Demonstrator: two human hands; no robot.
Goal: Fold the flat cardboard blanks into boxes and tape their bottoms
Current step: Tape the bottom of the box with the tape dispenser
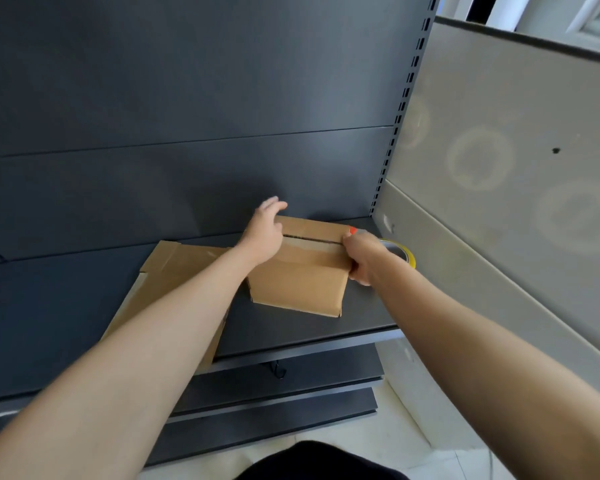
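Observation:
A folded brown cardboard box [300, 282] stands on the dark shelf [298, 330], its bottom flaps up with a strip of tape along the seam. My left hand [265, 233] rests on the box's left top edge, fingers straight and lifted. My right hand [362, 258] grips a tape dispenser with an orange tip [353, 230] at the seam's right end. A yellow tape roll [404, 252] shows just behind that hand. Flat cardboard blanks [174, 271] lie to the left, partly under my left forearm.
A dark back panel [187, 116] rises close behind the box. A slotted upright [400, 109] and a grey wall panel [499, 168] close off the right. Lower shelves [291, 393] step out below, above a pale floor.

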